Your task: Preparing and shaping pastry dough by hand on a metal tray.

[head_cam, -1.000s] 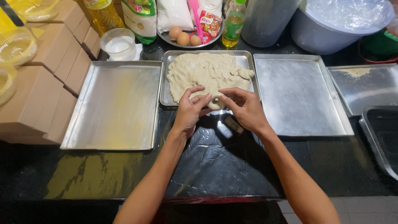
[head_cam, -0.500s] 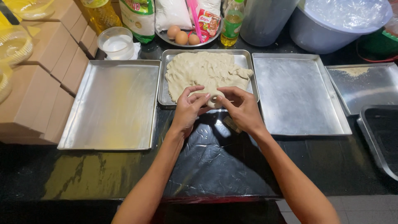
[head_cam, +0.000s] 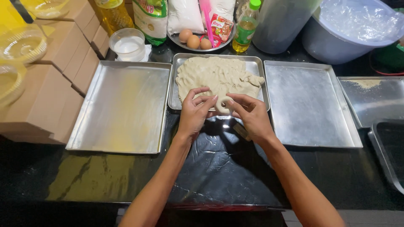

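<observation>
1. Where the 2 hands meet at the near edge of the middle tray (head_cam: pixel 257 67), the left hand (head_cam: pixel 194 112) and the right hand (head_cam: pixel 251 115) both pinch a small piece of dough (head_cam: pixel 224 103) between thumb and fingertips.
2. Left hand: fingers curled, partly closed, tips touching the piece.
3. Right hand: fingers bent inward, thumb pressed on the same piece.
4. The piece adjoins the dough mass (head_cam: pixel 216 75), which fills most of the middle tray.
5. The left tray (head_cam: pixel 122 105) and the right tray (head_cam: pixel 307 103) flank it, both bare metal.
6. A clear cup (head_cam: pixel 127 44) holds a white substance.
7. A round plate (head_cam: pixel 219 44) behind the middle tray holds 3 eggs (head_cam: pixel 193 40).
8. Cardboard boxes (head_cam: pixel 46 96) stand at far left.
</observation>
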